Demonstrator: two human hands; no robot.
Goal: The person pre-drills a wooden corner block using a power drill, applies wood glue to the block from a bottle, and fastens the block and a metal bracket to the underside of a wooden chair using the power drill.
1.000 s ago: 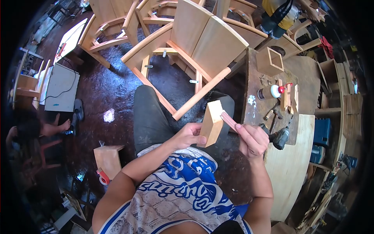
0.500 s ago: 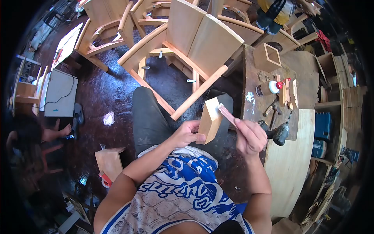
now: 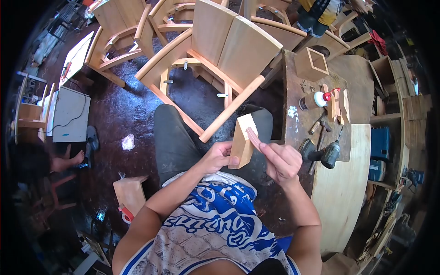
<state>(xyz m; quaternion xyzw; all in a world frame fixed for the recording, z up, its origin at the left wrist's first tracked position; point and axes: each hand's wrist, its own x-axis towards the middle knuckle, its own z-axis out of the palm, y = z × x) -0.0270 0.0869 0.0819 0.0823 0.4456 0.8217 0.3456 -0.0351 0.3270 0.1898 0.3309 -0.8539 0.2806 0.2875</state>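
Note:
My left hand (image 3: 221,157) is closed round the lower part of a pale wooden block (image 3: 241,145), held tilted above my lap. Between the fingers and thumb of my right hand (image 3: 282,161) is a thin reddish wood strip (image 3: 253,137). The strip's far end lies against the upper face of the block. Just beyond my knees is a wooden chair frame (image 3: 214,130) with metal brackets, tipped over on the dark floor.
On the right, a workbench (image 3: 293,98) holds a bottle (image 3: 313,101), a hammer, an open wooden box (image 3: 311,64) and a drill (image 3: 330,155). Beside it lies a pale board (image 3: 339,197). A small wooden box (image 3: 130,192) stands at left. Other people are at top right and far left.
My right hand has moved left with the strip, whose end now overlaps the block's upper face. The view has shifted slightly, and my left hand keeps its hold.

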